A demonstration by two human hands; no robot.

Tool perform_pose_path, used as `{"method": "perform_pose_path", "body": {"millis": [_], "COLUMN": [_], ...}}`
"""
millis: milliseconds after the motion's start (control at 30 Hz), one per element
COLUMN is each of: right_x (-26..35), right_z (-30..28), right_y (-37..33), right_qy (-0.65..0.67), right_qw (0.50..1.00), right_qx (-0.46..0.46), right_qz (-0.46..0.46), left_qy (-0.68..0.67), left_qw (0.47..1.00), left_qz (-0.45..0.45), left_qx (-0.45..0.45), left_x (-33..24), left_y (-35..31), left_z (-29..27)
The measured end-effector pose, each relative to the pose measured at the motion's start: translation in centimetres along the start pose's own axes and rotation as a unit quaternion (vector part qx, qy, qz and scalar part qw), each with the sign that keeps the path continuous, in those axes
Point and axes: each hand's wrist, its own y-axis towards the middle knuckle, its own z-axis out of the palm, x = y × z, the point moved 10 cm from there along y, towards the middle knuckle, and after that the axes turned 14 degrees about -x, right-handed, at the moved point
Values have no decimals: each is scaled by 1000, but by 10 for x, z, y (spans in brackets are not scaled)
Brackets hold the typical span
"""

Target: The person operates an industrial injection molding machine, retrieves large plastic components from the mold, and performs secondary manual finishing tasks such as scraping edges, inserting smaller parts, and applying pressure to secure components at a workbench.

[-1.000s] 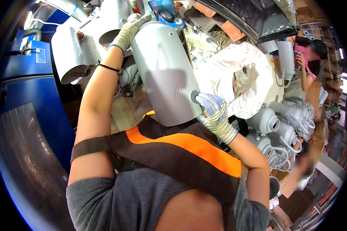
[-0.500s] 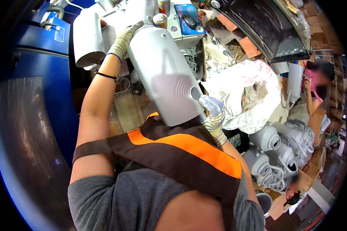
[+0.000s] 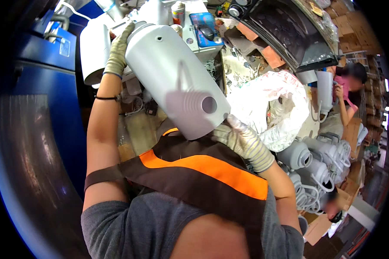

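Observation:
A large grey plastic canister body (image 3: 170, 64) lies slantwise in front of my chest, its narrower neck end up and away from me. A small round hole shows near that end, and a larger round hole ringed by ridges is near the lower end. My left hand (image 3: 119, 51), in a cream knit glove, is wrapped around the neck end; part of its grip is hidden behind the canister. At the lower right end, my gloved right hand (image 3: 246, 140) holds the rim, thumb at the corner and fingers underneath. The canister's lower end rests near my dark apron (image 3: 190, 155).
Another grey canister (image 3: 94, 52) stands at the left beside a blue machine (image 3: 43, 86). Spray cans (image 3: 177, 13) and a blue package (image 3: 206, 28) sit at the back. A white sack (image 3: 263, 101) lies right, near stacked grey canisters (image 3: 296, 154). Two co-workers (image 3: 354, 80) are at the far right.
The canister has shifted left and turned so its larger hole faces up more. My right hand has gone from beside that hole to the bottom rim; my left hand moved left with the neck.

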Motion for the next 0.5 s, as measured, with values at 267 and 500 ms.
{"method": "perform_pose_path", "body": {"millis": [267, 500], "right_x": [14, 103], "right_z": [15, -174], "right_y": [-14, 2], "right_qy": [-67, -335], "right_qw": [989, 850], "right_qx": [-35, -270], "right_qz": [-126, -304], "left_qy": [-39, 34], "left_qw": [996, 995], "left_qz": [9, -7], "left_qx": [74, 97], "left_x": [8, 1], "left_y": [-2, 14], "left_z": [37, 34]}}
